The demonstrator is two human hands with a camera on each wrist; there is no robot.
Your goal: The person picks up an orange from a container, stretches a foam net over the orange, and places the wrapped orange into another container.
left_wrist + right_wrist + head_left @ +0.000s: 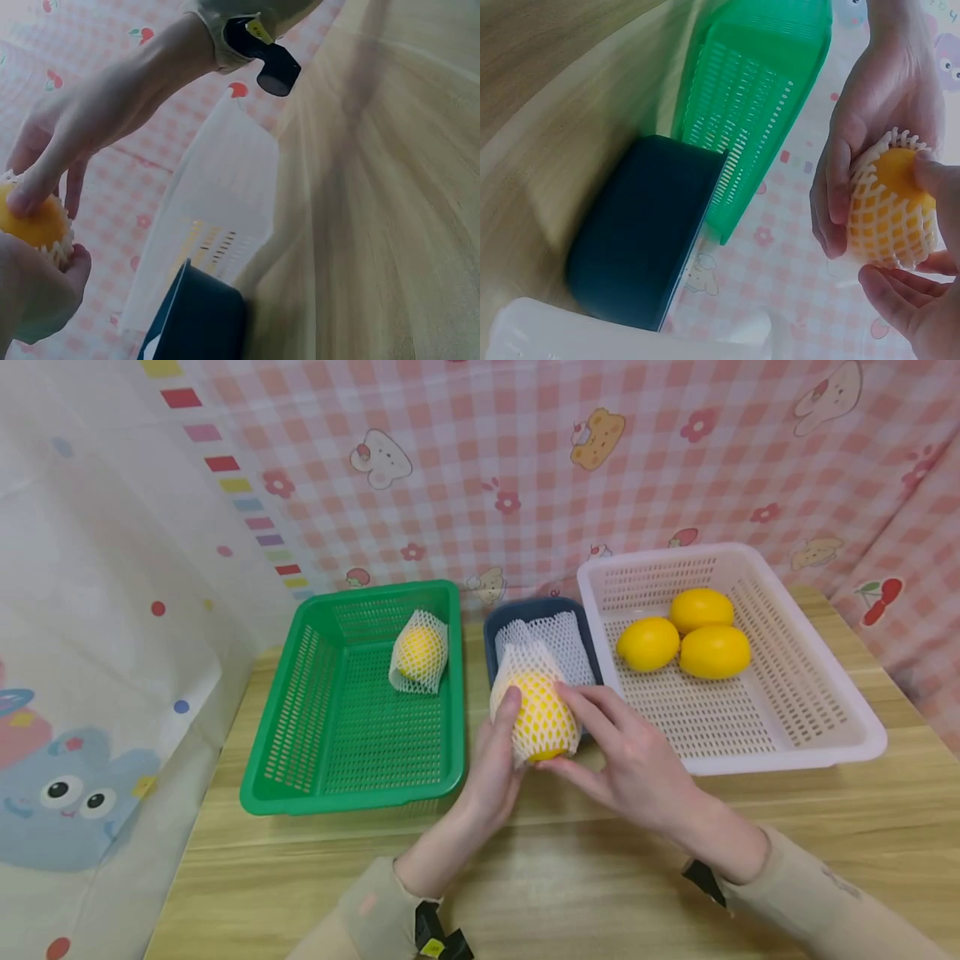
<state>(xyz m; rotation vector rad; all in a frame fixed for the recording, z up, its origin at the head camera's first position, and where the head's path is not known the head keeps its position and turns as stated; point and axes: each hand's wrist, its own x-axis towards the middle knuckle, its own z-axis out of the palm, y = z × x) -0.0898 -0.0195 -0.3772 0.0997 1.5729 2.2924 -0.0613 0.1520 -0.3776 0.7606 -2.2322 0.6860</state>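
Note:
In the head view a yellow lemon [551, 752], mostly covered by a white foam net sleeve [528, 662], is held up in front of the small dark blue basket. My left hand [491, 768] cups it from the left, thumb along its side. From the other side my right hand [641, 756] grips the netted fruit near its lower end. The right wrist view shows a thumb [932, 174] on the lemon's bare end, where the net opens. Spare foam net sleeves [566, 643] lie in the dark blue basket [540, 603].
On the left, a green basket [352, 777] contains one netted lemon [420, 653]. The white basket [817, 752] on the right has three bare lemons [714, 652] in it. All the baskets stand on a wooden table [585, 877], with a patterned cloth [450, 468] behind.

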